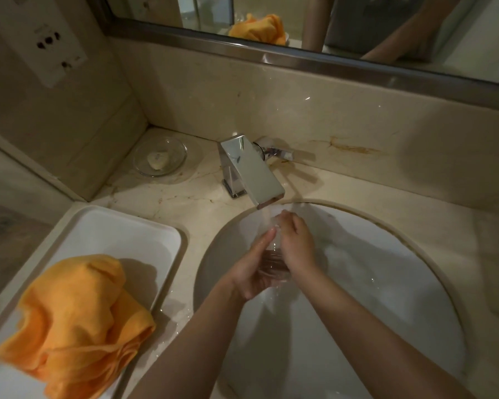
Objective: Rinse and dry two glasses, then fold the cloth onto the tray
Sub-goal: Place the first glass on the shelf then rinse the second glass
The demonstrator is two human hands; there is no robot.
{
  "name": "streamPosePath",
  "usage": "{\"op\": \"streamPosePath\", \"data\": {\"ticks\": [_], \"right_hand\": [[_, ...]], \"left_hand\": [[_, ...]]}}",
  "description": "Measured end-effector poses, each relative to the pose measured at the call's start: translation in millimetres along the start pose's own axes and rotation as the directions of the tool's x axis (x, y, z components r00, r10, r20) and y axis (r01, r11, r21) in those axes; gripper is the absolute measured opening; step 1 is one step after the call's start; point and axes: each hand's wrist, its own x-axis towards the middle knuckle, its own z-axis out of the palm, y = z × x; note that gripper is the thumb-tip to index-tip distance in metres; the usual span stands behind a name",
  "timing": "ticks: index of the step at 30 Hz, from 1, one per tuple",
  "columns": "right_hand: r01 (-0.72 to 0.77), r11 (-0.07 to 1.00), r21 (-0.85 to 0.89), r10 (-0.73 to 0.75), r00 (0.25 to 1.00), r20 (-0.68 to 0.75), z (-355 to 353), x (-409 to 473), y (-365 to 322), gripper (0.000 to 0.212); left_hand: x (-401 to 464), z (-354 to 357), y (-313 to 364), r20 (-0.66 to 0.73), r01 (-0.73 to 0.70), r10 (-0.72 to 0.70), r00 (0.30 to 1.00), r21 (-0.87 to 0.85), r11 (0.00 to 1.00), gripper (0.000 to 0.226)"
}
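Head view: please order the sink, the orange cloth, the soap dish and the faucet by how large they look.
1. sink
2. orange cloth, though nearness to the camera enlarges it
3. faucet and soap dish look alike

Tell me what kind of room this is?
Most likely a bathroom, perhaps a hotel's: a white sink set in a marble counter, a chrome tap running water under a wall mirror, and a soap dish in the corner.
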Motion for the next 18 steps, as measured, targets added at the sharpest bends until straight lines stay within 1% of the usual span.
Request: {"op": "streamPosePath", "data": {"ticks": [1, 2, 5, 6, 8, 9, 10, 11, 12, 13, 15, 17, 18], "right_hand": [[0.012, 1.0, -0.005, -0.012, 1.0, 0.001, 0.1, -3.5, 3.2, 0.026], [0.016, 1.0, -0.006, -0.016, 1.0, 0.011, 0.0, -5.0, 5.7, 0.03], [-0.038, 0.998, -0.051, 0.043, 0.994, 0.104, -1.6, -6.6, 6.8, 0.05], [-0.012, 0.997, -0.075, 0.022, 0.99, 0.142, -1.5, -8.0, 6.5, 0.053], [0.119, 0.975, -0.187, -0.074, 0.97, 0.232, -1.2, -13.1, 2.6, 0.052], [0.208, 0.932, -0.298, -0.119, 0.949, 0.291, 0.1, -16.2, 1.7, 0.051], [0.298, 0.856, -0.423, -0.147, 0.923, 0.355, 1.9, -20.8, 1.7, 0.051], [0.37, 0.776, -0.511, -0.157, 0.898, 0.411, 3.2, -25.8, 1.7, 0.051], [0.405, 0.733, -0.547, -0.155, 0.882, 0.446, 4.3, -28.9, 3.8, 0.05], [0.409, 0.732, -0.545, -0.145, 0.875, 0.462, 5.3, -31.1, 3.9, 0.049], [0.365, 0.816, -0.449, -0.132, 0.873, 0.469, 5.8, -26.8, 3.7, 0.046], [0.282, 0.905, -0.318, -0.138, 0.902, 0.409, 4.4, -16.5, 1.6, 0.039], [0.207, 0.943, -0.261, -0.099, 0.922, 0.374, 3.0, -9.3, 0.9, 0.037]], "left_hand": [[0.8, 0.8, -2.0, -0.002, 0.021, -0.021, 1.0, -0.024, 0.999, 0.047], [3.3, -0.2, -5.6, 0.003, 0.03, -0.03, 1.0, -0.042, 0.999, 0.049], [5.5, -0.6, -10.1, 0.0, 0.01, -0.01, 1.0, -0.107, 0.994, 0.05], [6.1, -1.3, -11.0, 0.001, 0.002, -0.002, 1.0, -0.126, 0.992, 0.05], [4.7, 0.1, -8.7, -0.023, -0.021, 0.017, 1.0, -0.188, 0.982, 0.052], [4.6, 1.5, -6.7, -0.028, -0.042, 0.036, 0.999, -0.247, 0.968, 0.05], [7.4, -0.7, -7.3, -0.045, -0.066, 0.055, 0.997, -0.313, 0.947, 0.049], [8.3, -0.7, -5.4, -0.057, -0.08, 0.063, 0.996, -0.377, 0.923, 0.049], [11.6, -3.2, -6.3, -0.079, -0.093, 0.066, 0.995, -0.415, 0.905, 0.05], [12.9, -3.8, -6.9, -0.084, -0.094, 0.064, 0.994, -0.43, 0.898, 0.05], [13.5, -4.3, -10.3, -0.108, -0.122, 0.085, 0.991, -0.408, 0.905, 0.045], [15.1, -3.8, -13.4, -0.107, -0.114, 0.078, 0.991, -0.4, 0.909, 0.05], [17.7, -4.5, -15.1, -0.127, -0.114, 0.071, 0.989, -0.377, 0.919, 0.055]]}}
